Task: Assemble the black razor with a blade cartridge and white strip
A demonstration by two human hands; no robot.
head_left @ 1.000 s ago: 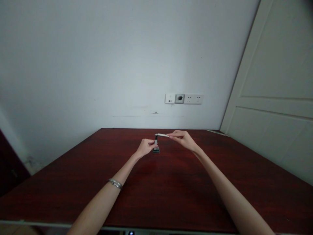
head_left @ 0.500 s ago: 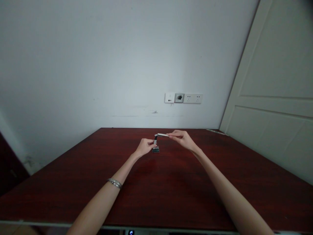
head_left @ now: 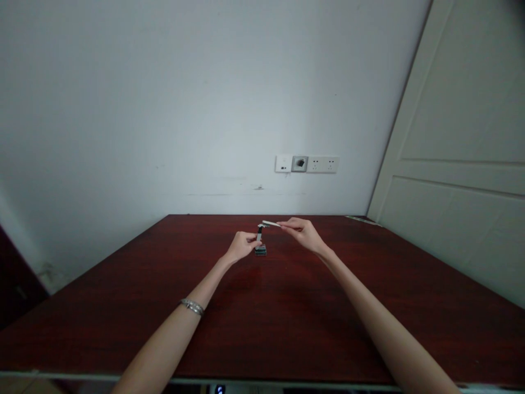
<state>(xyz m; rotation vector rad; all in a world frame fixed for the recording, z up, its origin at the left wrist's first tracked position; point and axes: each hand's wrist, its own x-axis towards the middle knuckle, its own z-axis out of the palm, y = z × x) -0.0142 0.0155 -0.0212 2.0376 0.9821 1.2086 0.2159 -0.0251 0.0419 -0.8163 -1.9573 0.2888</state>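
A small folding stand (head_left: 259,238) rises from the table, with a dark flat base (head_left: 261,250), a short grey and black stem, and a pale flat top plate (head_left: 270,224). My left hand (head_left: 241,246) pinches the stem between thumb and fingers, just above the base. The top plate reaches right from the stem's upper end and slopes slightly down. Its right end is between the thumb and fingertips of my right hand (head_left: 300,231). Whether the plate is fully joined at the stem's top is too small to tell.
A dark red wooden table (head_left: 287,328) reaches back to a white wall (head_left: 229,98). Sockets (head_left: 322,164) are set in the wall above the table's rear edge. A pale panelled door (head_left: 463,120) stands along the right side.
The top plate has shifted a little up and left and its tilt has changed slightly, with my right hand still on its end. My left hand keeps its hold on the stem.
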